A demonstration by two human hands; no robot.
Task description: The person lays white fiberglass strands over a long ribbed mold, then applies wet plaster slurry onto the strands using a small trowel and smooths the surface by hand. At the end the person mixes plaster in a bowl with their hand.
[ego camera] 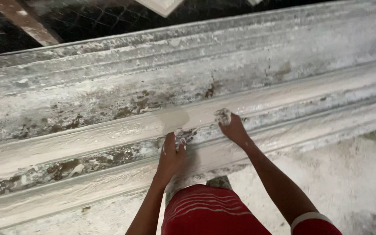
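Long white ridged plaster moulding (283, 93) | left hand (170, 156) on its groove, fingers together | right hand (233, 129) beside, fingers clamped on white plaster lump (223, 115)

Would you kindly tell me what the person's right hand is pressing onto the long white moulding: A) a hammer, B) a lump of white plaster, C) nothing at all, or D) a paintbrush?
B: the right hand has a lump of white plaster under its fingertips on the long moulding.

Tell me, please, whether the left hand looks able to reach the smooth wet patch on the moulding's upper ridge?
Probably yes: the left hand rests on the moulding just below the wet patch, with nothing between them.
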